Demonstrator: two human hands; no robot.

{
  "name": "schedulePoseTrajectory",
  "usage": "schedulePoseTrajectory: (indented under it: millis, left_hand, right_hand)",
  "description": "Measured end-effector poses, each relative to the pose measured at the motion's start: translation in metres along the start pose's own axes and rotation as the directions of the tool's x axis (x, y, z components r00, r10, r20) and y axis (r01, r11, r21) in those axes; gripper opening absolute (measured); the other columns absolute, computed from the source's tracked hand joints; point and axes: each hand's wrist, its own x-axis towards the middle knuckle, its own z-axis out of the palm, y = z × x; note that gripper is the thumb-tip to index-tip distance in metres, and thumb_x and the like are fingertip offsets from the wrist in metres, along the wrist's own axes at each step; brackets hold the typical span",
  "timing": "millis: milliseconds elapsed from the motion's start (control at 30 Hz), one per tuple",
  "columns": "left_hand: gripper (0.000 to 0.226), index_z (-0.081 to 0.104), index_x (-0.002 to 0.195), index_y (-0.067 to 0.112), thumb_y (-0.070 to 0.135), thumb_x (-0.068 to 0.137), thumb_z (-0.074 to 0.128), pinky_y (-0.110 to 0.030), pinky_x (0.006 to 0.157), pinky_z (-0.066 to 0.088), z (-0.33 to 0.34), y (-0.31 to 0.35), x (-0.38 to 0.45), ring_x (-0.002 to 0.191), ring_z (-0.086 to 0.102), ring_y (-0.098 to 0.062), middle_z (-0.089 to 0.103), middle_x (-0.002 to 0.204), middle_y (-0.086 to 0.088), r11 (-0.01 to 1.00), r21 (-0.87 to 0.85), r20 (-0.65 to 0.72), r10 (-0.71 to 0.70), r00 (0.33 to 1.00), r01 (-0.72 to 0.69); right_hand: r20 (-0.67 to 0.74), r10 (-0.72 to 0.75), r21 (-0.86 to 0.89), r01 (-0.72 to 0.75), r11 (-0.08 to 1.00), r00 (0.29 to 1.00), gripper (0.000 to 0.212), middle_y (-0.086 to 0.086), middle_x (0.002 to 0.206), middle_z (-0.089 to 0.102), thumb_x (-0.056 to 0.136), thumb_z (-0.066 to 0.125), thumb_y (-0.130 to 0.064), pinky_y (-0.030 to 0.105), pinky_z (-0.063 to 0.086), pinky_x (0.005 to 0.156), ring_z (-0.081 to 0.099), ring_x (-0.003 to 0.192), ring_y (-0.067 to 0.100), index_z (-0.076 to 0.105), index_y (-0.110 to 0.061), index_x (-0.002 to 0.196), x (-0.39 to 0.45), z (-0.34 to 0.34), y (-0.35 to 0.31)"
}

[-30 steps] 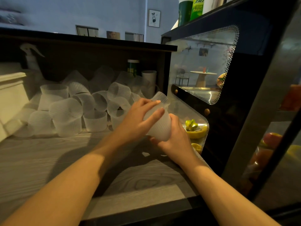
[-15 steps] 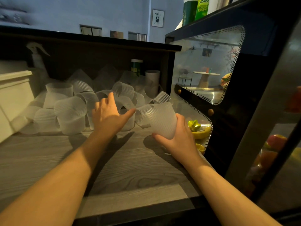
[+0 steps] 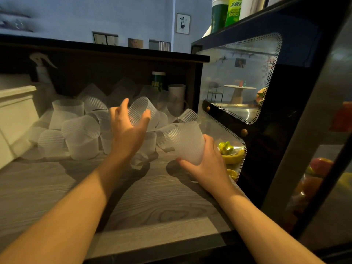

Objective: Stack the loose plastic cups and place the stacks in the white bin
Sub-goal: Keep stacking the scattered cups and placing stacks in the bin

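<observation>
Grey wood-grain tabletop [image 3: 57, 187] runs back into a dark alcove, where a heap of loose ribbed plastic cups [image 3: 80, 134] lies jumbled, some upright and some tipped on their sides. Taking that heap as the landmark, the right hand [image 3: 207, 162] sits just to its right and nearer the camera, fingers curled under and around a held stack [image 3: 187, 142] of cups, tilted with the open mouth towards the heap, probably so the next cup can be slid in without regripping. The left hand [image 3: 127, 128] reaches over the front of the heap with fingers spread and thumb apart, closing in on a sideways cup [image 3: 142, 113]; whether it already touches the cup cannot be told, and it grips nothing firmly that I can see. That cup seems chosen because it lies on top and is free of its neighbours. Left of the heap stands the white bin [image 3: 17, 115], cut off by the frame edge, so its inside is hidden. Behind the heap a spray bottle [image 3: 42, 71] and a green-lidded jar [image 3: 158, 80] stand in shadow. How many cups the stack holds is hard to make out through the frosted plastic, and the heap's rear cups blur into the dark. Right of the heap, a glass display case [image 3: 238, 88] holds fruit.
</observation>
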Motion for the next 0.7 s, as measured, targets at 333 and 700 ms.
schedulePoseTrajectory:
  millis: [333,700]
  left_hand:
    - [0.061,0.048,0.141,0.018,0.052,0.091,0.04,-0.01,0.089,0.039,0.012,0.018,-0.008,0.104,0.05,0.011,0.053,0.11,0.019,0.941,-0.289,0.195,0.235,0.952,-0.173]
    - [0.069,0.048,0.142,0.019,0.061,0.088,0.036,-0.022,0.083,0.046,0.019,0.017,-0.014,0.105,0.053,-0.004,0.053,0.115,0.005,0.926,-0.246,0.337,0.358,0.871,-0.285]
  right_hand:
    - [0.014,-0.048,0.002,0.048,0.999,0.999,0.087,-0.006,0.126,0.042,0.071,0.072,-0.063,0.032,0.048,0.084,0.045,0.11,0.011,0.028,-0.026,0.137,-0.001,0.0,-0.002]
    - [-0.028,-0.102,0.004,0.102,0.995,0.994,0.079,-0.009,0.116,0.044,0.073,0.076,-0.055,0.028,0.049,0.076,0.048,0.103,0.01,0.035,-0.024,0.133,-0.003,-0.002,-0.004]
